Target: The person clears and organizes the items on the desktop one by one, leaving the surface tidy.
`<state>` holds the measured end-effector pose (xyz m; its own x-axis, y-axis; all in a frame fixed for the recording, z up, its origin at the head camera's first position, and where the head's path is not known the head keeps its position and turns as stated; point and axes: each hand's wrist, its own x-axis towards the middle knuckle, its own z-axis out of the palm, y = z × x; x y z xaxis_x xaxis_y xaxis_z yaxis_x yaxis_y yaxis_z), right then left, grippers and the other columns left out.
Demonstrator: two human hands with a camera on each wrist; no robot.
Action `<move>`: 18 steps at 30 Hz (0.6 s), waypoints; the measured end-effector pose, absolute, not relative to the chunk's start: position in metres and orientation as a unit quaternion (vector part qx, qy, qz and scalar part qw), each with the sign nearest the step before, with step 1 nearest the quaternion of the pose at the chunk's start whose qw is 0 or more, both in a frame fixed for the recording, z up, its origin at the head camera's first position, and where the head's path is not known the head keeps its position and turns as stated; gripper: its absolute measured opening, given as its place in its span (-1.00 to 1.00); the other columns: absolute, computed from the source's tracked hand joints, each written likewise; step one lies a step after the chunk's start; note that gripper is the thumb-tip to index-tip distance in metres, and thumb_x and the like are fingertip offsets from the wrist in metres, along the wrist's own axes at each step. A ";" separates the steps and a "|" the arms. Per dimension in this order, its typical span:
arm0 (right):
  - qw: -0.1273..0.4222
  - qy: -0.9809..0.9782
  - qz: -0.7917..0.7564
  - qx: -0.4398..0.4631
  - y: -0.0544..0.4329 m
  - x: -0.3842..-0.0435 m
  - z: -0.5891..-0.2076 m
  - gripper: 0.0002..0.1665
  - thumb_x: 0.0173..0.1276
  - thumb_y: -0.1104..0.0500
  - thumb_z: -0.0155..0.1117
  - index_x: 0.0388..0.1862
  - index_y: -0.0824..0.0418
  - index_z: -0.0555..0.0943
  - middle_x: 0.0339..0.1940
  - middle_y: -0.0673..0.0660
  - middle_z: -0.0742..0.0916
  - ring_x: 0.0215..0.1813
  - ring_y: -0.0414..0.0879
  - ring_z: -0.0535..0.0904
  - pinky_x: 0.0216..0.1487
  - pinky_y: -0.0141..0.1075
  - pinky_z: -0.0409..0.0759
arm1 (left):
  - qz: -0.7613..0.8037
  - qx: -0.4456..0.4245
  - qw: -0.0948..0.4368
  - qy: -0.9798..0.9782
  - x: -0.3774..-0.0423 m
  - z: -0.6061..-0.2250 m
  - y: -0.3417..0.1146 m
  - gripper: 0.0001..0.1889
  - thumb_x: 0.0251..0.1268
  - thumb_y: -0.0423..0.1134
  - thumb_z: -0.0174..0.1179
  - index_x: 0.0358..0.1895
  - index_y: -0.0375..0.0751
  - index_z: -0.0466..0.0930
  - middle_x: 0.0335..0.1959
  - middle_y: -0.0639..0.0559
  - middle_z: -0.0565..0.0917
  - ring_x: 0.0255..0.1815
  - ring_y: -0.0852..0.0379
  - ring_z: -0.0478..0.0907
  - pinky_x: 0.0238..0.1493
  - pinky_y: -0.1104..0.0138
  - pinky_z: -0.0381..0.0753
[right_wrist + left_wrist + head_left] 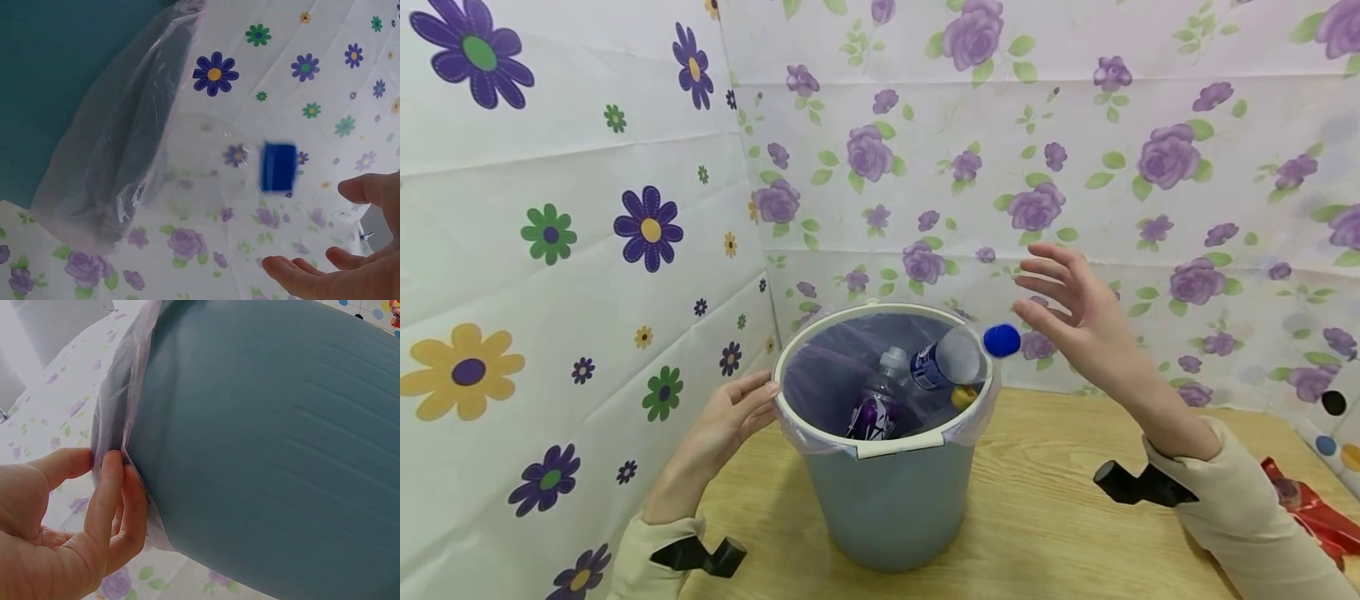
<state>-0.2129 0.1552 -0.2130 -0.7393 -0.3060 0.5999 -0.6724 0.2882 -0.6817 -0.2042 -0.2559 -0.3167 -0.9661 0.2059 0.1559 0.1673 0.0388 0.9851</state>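
A grey-blue trash bin [891,508] with a pale rim and a thin plastic liner [137,375] stands upright in the head view. My left hand [730,421] pinches its left rim through the liner, thumb on one side and fingers on the other. A clear plastic bottle [961,355] with a blue cap [279,167] tilts into the bin's mouth, bottom first, its cap past the right rim. My right hand [1078,321] is apart from the cap, fingers spread and loosely bent, holding nothing. Inside the bin lies a clear bottle with a purple label [874,412].
A small yellow item [963,397] shows inside the bin near the right rim. Flowered sheets [880,208] rise behind and at the left of the wooden table [1045,517]. A red wrapper [1311,512] lies at the right edge, by my right sleeve.
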 end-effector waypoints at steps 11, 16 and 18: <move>0.198 -0.802 0.482 0.292 0.185 -0.217 -0.225 -0.44 0.48 0.21 0.10 0.42 0.14 0.27 0.31 0.04 0.46 0.23 -0.37 0.45 0.09 -0.68 0.49 | 0.684 0.131 0.014 0.718 -0.202 -0.314 -0.254 -0.35 0.50 -0.24 -0.03 0.44 -0.59 -0.03 0.43 -0.51 0.13 0.11 0.34 0.57 0.13 0.51 0.57; 0.193 -0.813 0.478 0.271 0.205 -0.218 -0.237 -0.48 0.49 0.21 0.09 0.39 0.11 0.30 0.23 -0.13 0.50 0.18 -0.44 0.47 0.03 -0.67 0.52 | 0.685 0.133 0.016 0.716 -0.202 -0.315 -0.254 -0.35 0.50 -0.24 -0.03 0.44 -0.59 -0.04 0.43 -0.52 0.12 0.12 0.34 0.56 0.13 0.51 0.57; 0.192 -0.812 0.481 0.267 0.214 -0.219 -0.242 -0.48 0.48 0.23 0.08 0.38 0.12 0.31 0.20 -0.18 0.51 0.16 -0.43 0.48 0.02 -0.66 0.54 | 0.687 0.131 0.017 0.715 -0.202 -0.314 -0.254 -0.35 0.50 -0.23 -0.02 0.44 -0.59 -0.03 0.43 -0.53 0.12 0.11 0.33 0.57 0.13 0.51 0.57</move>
